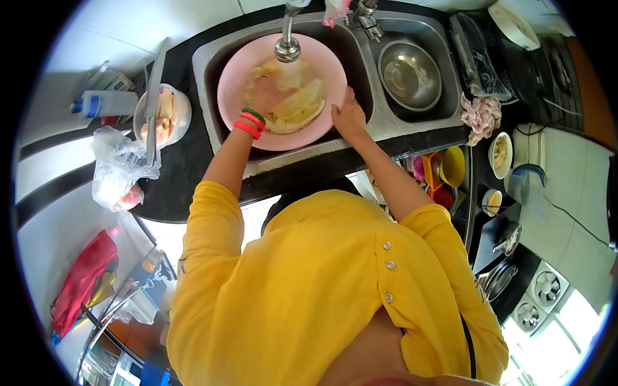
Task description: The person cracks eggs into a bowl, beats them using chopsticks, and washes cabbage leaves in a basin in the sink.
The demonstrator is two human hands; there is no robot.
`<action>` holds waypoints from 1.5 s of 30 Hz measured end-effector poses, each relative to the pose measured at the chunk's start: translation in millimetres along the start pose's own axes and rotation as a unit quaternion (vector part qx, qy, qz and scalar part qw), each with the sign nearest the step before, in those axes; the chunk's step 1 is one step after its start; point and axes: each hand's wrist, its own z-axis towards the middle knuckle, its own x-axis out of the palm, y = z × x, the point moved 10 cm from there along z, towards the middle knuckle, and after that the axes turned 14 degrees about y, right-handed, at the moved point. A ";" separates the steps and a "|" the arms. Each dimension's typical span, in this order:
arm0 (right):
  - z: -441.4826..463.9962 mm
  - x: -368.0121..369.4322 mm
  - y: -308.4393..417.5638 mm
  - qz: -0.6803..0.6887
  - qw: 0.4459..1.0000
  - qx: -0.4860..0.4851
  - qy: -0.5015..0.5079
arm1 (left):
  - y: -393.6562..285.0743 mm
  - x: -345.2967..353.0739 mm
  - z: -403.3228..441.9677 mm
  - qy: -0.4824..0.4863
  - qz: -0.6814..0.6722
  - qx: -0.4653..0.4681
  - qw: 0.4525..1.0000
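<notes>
A pink basin (230, 80) stands in the left sink bowl with water and pale yellow-green leaves in it, which look like cabbage leaves (302, 106). My left hand (259, 103) reaches into the basin beside the leaves; green and red bands circle that wrist. Its fingers blend into the water and cannot be made out. At the basin's right edge, my right hand (351, 118) grips the rim, thumb on the near side and fingers along the outside. The faucet head (287, 49) hangs over the back of the basin.
In the right sink bowl sits a metal strainer bowl (410, 75). A knife (153, 96) lies across a white tub (182, 116) at left, near a plastic bag (119, 167). A crumpled cloth (481, 119) and a food bowl (500, 156) are at right.
</notes>
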 end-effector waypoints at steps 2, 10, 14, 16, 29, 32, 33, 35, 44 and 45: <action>3.8 -0.9 2.8 -0.006 0.999 -0.039 -0.020 | -2.7 -56.6 -25.6 -0.186 0.087 -0.114 0.972; 6.6 -2.6 7.7 0.003 0.999 -0.031 -0.017 | -7.0 -20.2 11.4 -0.028 0.178 -0.214 0.960; 7.8 -6.4 3.2 -0.002 1.000 -0.021 -0.016 | -2.2 -17.8 13.0 -0.049 0.074 -0.069 0.994; 7.4 -3.8 -1.2 0.002 0.999 -0.032 -0.028 | -7.9 -32.8 -10.1 -0.129 -0.029 -0.013 0.991; 9.2 -14.4 -2.6 -0.008 0.998 -0.042 -0.055 | -54.0 -49.5 -26.8 -0.235 0.119 -0.047 0.964; 8.1 -13.8 1.4 -0.003 0.999 -0.036 -0.040 | -75.3 -8.8 -33.3 -0.164 0.252 -0.133 0.944; 9.3 -14.0 3.2 -0.001 0.999 -0.039 -0.038 | -70.9 -6.2 -30.5 -0.155 0.257 -0.149 0.942; 13.6 -15.5 7.7 0.009 0.998 -0.042 -0.039 | -44.3 5.2 -11.5 -0.091 0.245 -0.174 0.949; 7.9 -26.2 1.0 0.054 0.996 -0.049 -0.053 | -55.5 10.1 -11.6 -0.056 0.226 -0.114 0.966; 7.0 -29.2 2.1 0.054 0.995 -0.055 -0.060 | -57.8 6.5 -14.4 -0.136 0.211 -0.059 0.966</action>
